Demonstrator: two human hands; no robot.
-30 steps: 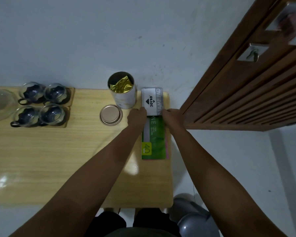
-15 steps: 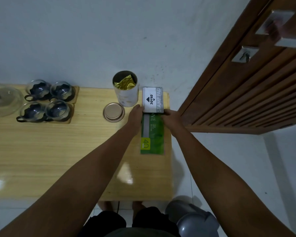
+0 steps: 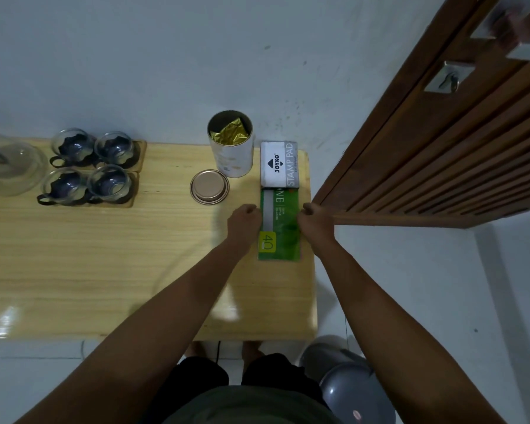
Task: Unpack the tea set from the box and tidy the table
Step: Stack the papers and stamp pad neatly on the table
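Both hands sit on the tabletop [image 3: 104, 255] with fingers curled in: the left hand [image 3: 244, 221] touches the left edge of the green folder [image 3: 283, 228] and the right hand [image 3: 315, 220] its right edge, though whether they actually pinch it cannot be told. A stamp pad box [image 3: 278, 164] lies across the folder's far end. At the left, 4 glass cups [image 3: 89, 166] stand on trays beside a glass teapot [image 3: 6, 166], cut off by the frame edge.

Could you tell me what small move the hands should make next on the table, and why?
Probably take the round metal lid with the left hand and set it on the open tea tin. The tin stands uncovered with a gold foil pouch inside, the lid lies loose beside it, and neither hand's grip holds anything.
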